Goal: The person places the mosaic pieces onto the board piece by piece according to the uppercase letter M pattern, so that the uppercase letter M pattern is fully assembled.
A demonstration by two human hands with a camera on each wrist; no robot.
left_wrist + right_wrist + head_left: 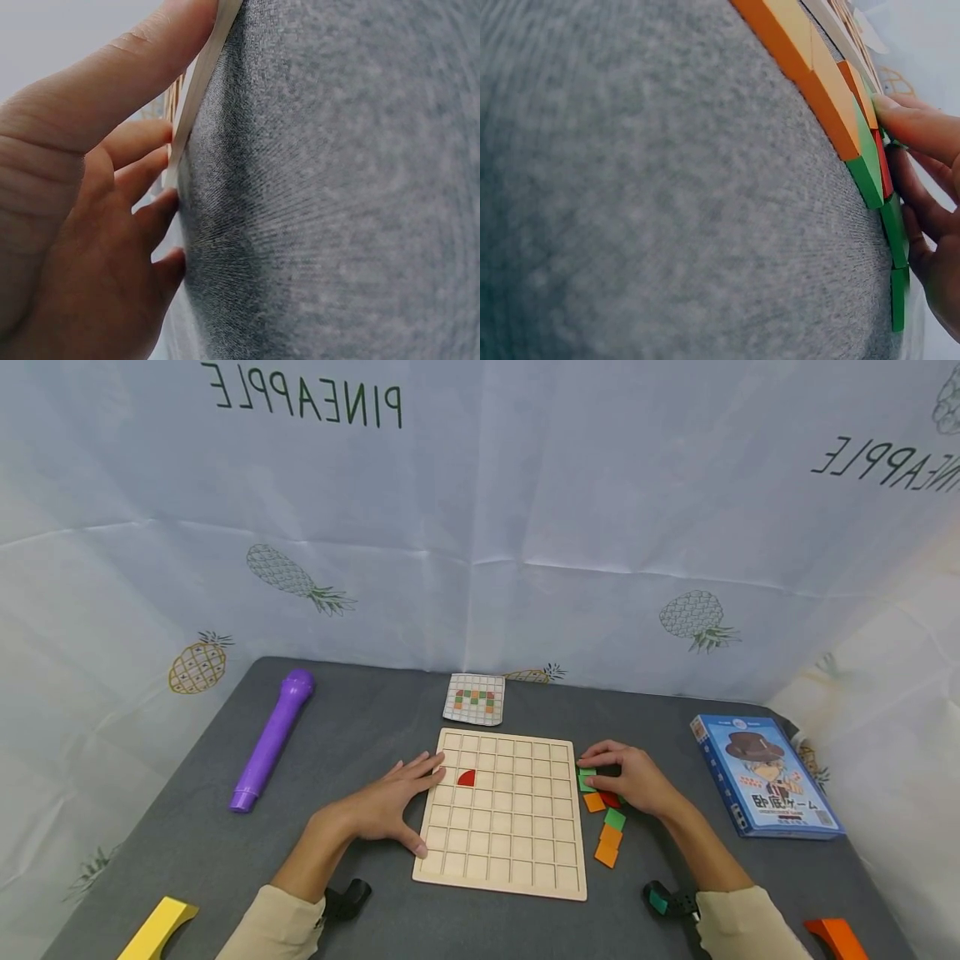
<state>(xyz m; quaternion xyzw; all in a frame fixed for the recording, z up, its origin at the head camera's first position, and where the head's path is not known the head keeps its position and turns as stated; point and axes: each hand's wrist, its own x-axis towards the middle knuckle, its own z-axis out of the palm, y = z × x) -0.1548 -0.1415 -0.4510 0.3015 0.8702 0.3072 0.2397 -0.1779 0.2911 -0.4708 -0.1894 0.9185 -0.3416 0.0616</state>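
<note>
A wooden grid board (510,810) lies on the dark table, with one red quarter-round tile (466,778) in a cell at its upper left. My left hand (382,797) rests at the board's left edge, thumb and fingers spread along it. In the left wrist view the thumb (142,60) touches the board's rim. Beside the right edge, my right hand (630,779) pinches a green tile (587,773) between thumb and fingers. Around it lie orange tiles (829,112), green tiles (892,232) and a red tile (884,165), partly hidden by the hand.
A small pattern card (474,699) lies behind the board. To the left is a purple tube (272,739); to the right, a blue game box (765,777). A yellow arched block (159,928) and an orange block (838,938) sit near the front corners. A printed cloth hangs behind.
</note>
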